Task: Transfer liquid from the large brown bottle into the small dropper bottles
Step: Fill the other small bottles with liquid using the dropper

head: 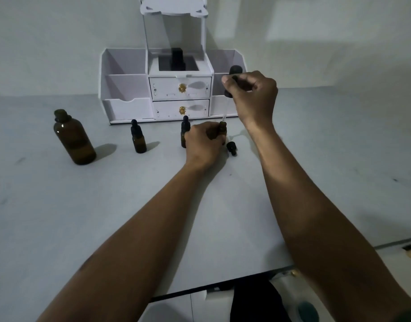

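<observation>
Uncapped large brown glass bottle (74, 138) is standing left of a row: capped small amber dropper bottle (138, 141), second capped one (184, 130), open third (222, 127).

Both curled: left hand (203, 145) low, right hand (251, 94) raised.

Likely home desk: white drawer organiser (127, 87) with gold knobs (182, 88) against plain wall (60, 43), pale tabletop (107, 205).

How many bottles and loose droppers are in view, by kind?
Large bottle: 1
Small bottles: 3, the last open, in left hand
Loose droppers: 2, one on table, one in right hand
Total: 6
</observation>
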The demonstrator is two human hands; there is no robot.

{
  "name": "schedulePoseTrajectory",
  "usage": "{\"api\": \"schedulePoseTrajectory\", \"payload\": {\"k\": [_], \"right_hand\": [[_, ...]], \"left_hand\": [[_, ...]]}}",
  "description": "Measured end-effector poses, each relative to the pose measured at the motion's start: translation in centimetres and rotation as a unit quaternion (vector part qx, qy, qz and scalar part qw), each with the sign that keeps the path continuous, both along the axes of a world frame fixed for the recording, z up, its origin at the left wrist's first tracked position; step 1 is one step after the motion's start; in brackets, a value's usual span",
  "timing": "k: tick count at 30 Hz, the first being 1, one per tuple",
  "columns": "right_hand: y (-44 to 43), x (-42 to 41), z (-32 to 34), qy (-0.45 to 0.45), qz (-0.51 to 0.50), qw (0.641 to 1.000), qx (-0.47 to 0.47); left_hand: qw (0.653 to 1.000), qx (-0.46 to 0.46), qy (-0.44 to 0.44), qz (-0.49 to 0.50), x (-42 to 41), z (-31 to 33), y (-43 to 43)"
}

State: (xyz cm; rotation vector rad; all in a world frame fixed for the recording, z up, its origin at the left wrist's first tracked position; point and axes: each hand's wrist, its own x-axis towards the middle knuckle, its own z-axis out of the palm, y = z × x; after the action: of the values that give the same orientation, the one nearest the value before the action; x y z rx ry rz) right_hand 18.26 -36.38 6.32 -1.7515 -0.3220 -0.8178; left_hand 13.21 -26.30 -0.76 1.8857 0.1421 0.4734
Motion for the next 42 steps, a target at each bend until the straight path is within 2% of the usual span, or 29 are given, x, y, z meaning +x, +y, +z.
{"api": "schedulePoseTrajectory", "payload": {"k": [11, 15, 20, 24, 30, 35, 42], "right_hand": [[0.4, -1.7, 3.1, -0.074, -0.001, 0.996, 0.045], [1.9, -3.2, 5.6, -0.08, 0.061, 0.991, 0.083], [5.7, -4.8, 7.9, -0.079, 0.152, 0.978, 0.117], [10.0, -6.2, 8.3, -0.059, 0.219, 0.966, 0.127], [16.1, -7.8, 7.2, 0.004, 0.29, 0.948, 0.132], [19.6, -8.5, 6.5, 0.02, 0.305, 0.945, 0.118], [21.6, -8.2, 5.6, 0.032, 0.314, 0.945, 0.086]], "left_hand": [[1.0, -0.002, 0.01, 0.004, -1.9, 0.7, 0.6], [1.0, 0.003, 0.002, -0.015, -4.5, 1.5, 2.8], [0.997, -0.016, -0.076, -0.017, -9.3, 3.9, 7.2], [0.988, -0.039, -0.137, 0.059, -11.7, 4.9, 12.4], [0.953, -0.072, -0.206, 0.211, -13.2, 4.6, 20.7], [0.968, -0.063, -0.159, 0.184, -11.9, 2.5, 24.7], [0.985, -0.089, -0.11, 0.1, -11.2, 1.0, 25.1]]}}
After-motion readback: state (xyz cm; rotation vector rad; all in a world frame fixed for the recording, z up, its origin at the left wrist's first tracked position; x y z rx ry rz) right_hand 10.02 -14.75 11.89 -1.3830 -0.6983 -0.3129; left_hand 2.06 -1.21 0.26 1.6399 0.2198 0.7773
